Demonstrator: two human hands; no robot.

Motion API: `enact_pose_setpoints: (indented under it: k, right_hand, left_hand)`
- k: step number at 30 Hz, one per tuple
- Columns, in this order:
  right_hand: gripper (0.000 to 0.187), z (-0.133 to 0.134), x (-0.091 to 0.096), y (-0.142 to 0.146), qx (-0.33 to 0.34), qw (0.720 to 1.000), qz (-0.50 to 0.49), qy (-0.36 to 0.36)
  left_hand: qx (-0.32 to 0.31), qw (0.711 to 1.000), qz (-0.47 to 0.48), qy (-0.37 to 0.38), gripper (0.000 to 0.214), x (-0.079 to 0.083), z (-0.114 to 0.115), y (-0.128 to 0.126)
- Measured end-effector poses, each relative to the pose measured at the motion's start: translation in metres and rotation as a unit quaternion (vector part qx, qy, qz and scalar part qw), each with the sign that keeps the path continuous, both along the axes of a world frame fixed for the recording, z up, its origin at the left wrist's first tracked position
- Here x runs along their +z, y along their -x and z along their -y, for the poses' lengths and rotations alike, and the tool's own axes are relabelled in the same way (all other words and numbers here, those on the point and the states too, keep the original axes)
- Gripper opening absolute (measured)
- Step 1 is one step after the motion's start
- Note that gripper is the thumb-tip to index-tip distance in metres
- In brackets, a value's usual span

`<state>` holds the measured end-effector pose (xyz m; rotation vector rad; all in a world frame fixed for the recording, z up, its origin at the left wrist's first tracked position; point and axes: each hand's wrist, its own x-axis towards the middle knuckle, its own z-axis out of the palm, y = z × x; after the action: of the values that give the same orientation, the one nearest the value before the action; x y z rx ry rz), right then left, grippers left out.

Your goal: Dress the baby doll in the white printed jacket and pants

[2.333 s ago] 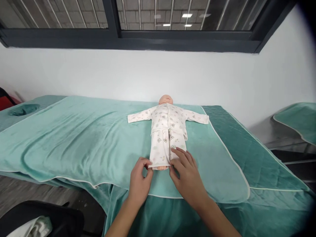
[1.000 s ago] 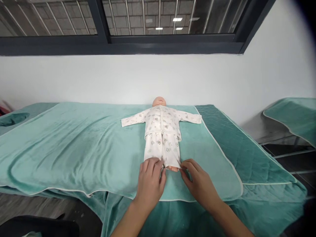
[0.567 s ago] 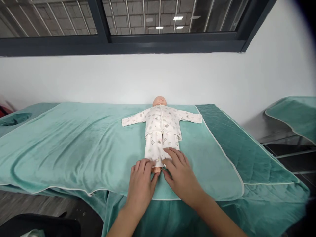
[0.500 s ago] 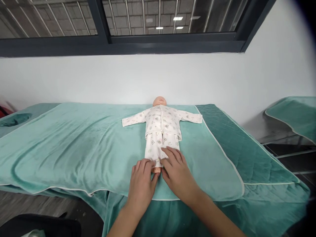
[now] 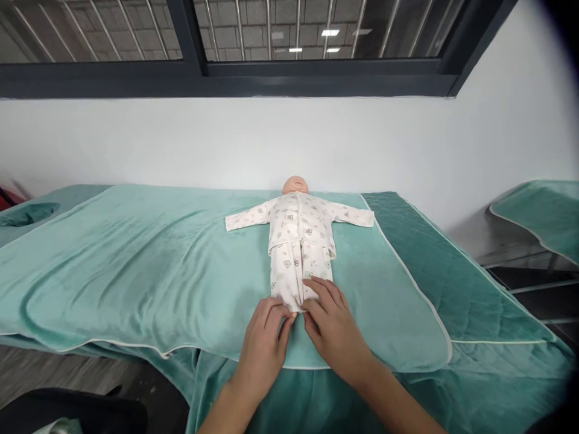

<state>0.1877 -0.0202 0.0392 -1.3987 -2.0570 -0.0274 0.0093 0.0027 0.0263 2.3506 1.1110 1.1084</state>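
Observation:
A baby doll (image 5: 295, 184) lies face up on a light green towel (image 5: 158, 265), arms spread, in a white printed top (image 5: 301, 222) and matching trousers (image 5: 294, 274). My left hand (image 5: 266, 343) rests at the hem of the doll's left-side trouser leg, fingers bent down onto the cloth. My right hand (image 5: 335, 328) lies flat over the other trouser leg's hem, fingers stretched and slightly spread. The doll's feet are hidden under my hands.
The towel covers a long bed with a darker green quilted cover (image 5: 434, 265) against a white wall. A second green-covered bed (image 5: 543, 211) stands at the right. A dark chair (image 5: 67, 410) sits at the lower left. A dark window frame (image 5: 253, 78) runs above.
Both hands have drawn together at the trouser hems. The foot that showed between them is now covered. The doll has not moved.

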Motion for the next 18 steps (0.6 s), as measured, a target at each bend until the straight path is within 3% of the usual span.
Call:
enact_pose_setpoints:
  k: [9,12,18]
  right_hand:
    - [0.031,0.010,-0.005,-0.007,-0.001,1.000,-0.026,0.007]
    - [0.035,0.017,-0.011,-0.011,0.010,1.000,-0.016,0.003]
    - [0.040,0.033,-0.017,-0.020,0.016,1.000,-0.022,0.004]
  left_hand:
    - [0.021,0.997,0.067,0.034,0.012,0.000,-0.003,0.015]
    - [0.060,0.989,0.109,0.080,0.006,-0.002,-0.009,0.018]
    - [0.130,0.951,0.199,0.200,0.017,-0.015,-0.025,0.021]
